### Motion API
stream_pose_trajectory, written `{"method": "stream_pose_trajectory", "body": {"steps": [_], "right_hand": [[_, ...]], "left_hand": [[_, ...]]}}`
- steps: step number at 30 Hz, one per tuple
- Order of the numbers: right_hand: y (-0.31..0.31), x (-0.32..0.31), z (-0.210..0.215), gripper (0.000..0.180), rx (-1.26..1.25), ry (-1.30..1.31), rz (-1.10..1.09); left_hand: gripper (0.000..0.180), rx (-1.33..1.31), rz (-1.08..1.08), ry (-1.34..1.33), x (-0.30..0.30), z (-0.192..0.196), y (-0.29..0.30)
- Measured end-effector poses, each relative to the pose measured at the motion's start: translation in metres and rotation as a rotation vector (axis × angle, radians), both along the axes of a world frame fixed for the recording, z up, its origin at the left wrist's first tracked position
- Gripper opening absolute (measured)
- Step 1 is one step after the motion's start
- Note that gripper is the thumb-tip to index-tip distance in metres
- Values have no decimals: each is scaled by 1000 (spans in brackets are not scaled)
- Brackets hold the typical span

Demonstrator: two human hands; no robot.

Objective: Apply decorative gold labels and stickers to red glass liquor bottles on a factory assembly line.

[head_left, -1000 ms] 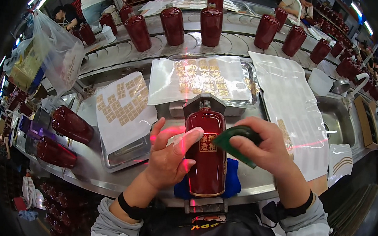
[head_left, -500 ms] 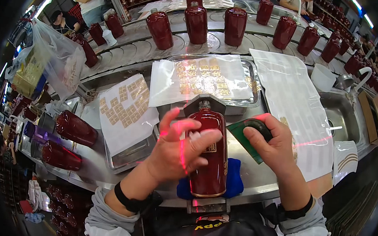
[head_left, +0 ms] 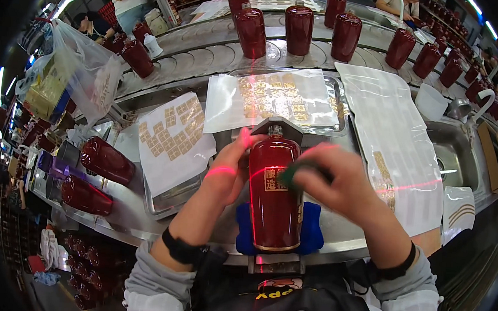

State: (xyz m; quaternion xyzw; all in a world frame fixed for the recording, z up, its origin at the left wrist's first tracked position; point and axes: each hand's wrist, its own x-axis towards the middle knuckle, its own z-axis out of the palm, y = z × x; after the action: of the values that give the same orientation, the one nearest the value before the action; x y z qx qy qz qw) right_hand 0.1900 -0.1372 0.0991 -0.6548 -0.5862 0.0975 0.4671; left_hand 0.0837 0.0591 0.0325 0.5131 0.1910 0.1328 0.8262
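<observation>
Here the red bottle point(head_left: 273, 195) lies on its side on a blue cloth point(head_left: 310, 233), at the near edge of the steel counter point(head_left: 365, 238), its neck pointing away into a small metal holder point(head_left: 279, 126); the left hand point(head_left: 231, 169) rests flat against the bottle's left flank, its grip loose and open, the fingers steadying rather than clasping; the right hand point(head_left: 340, 183) lies over the bottle's right shoulder, its grip closed on a dark green pad point(head_left: 292, 172) that presses on the glass beside a gold label; a red laser line runs along the bottle; beyond the bottle lies a tray point(head_left: 340, 101) of label sheets; left of the bottle, two more red bottles point(head_left: 105, 160) lie flat; farther off, others stand upright on a conveyor point(head_left: 210, 50).
</observation>
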Motion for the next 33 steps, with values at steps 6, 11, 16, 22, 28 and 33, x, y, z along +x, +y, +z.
{"method": "stream_pose_trajectory", "body": {"steps": [6,11,16,22,28,33], "right_hand": [[-28,0,-7,17,-122,489,-383],[-41,-6,-17,19,28,734,-296],[-31,-15,-17,23,163,436,-319],[-17,-40,-14,61,186,-475,-203],[-17,-64,-20,55,100,-627,-253],[-19,-67,-19,55,71,-671,-221]], "left_hand": [[38,-241,-415,121,31,10,12],[30,160,-445,136,13,22,1],[27,71,-221,-97,-11,50,-4],[28,140,-49,-200,-23,64,-2],[28,111,-81,-264,-26,59,-4],[28,96,-74,-288,-26,56,-3]]}}
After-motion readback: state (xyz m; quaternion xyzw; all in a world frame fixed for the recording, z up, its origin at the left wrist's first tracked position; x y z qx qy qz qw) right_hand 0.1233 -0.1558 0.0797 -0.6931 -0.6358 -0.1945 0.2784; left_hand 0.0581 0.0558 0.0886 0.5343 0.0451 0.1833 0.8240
